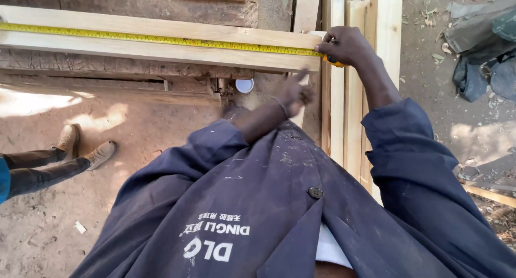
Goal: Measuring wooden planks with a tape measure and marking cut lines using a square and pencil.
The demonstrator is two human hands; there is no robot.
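Observation:
A yellow tape measure blade [150, 38] lies stretched along a pale wooden plank [161, 52] that runs left to right. My right hand [346, 44] grips the tape measure's case at the plank's right end. My left hand [294, 91] hovers just below the plank near that end, blurred, index finger pointing up toward the tape, holding nothing I can see. A thin bracelet circles its wrist. Both arms wear dark blue sleeves.
Several pale planks [371, 20] stand lengthwise under my right arm. Darker old timber [123, 82] lies below the measured plank, with a small white cup [244, 85] beside it. Another person's legs and shoes [80, 149] are at the left on sandy ground. Dark cloth [484, 47] lies right.

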